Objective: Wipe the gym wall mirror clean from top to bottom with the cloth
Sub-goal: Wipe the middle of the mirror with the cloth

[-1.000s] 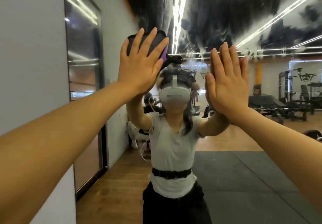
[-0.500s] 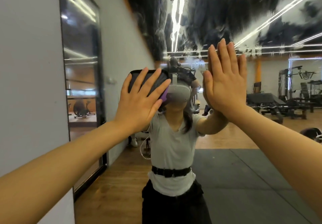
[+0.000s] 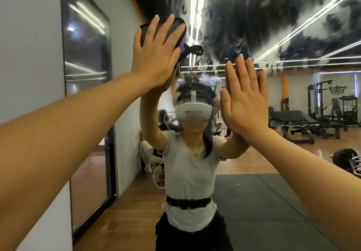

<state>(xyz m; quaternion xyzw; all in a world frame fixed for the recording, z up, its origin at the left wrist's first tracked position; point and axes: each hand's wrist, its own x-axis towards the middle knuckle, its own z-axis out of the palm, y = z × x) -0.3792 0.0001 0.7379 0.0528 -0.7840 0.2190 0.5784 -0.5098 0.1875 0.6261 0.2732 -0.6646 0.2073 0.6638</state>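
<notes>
The wall mirror (image 3: pixel 293 114) fills most of the view, its upper band clouded with grey streaks and beaded drips while the lower part reflects the gym floor plainly. To its left, a dark framed panel (image 3: pixel 86 59) is set in the grey wall (image 3: pixel 29 45). The left hand (image 3: pixel 156 55) has climbed back up from face height, where it was half a second ago, to the streaked band near the mirror's left edge, fingers spread flat and pressing the cloth (image 3: pixel 180 41) against the glass; a purple edge and a dark flap stick out beside the thumb. The right hand (image 3: pixel 244 102) stays where it was, fingers straight and close together, apparently braced flat on the glass, though actual contact is hard to confirm from this angle. The return upward suggests a fresh downward stroke is starting, and with so much smear above, the job looks far from finished.
</notes>
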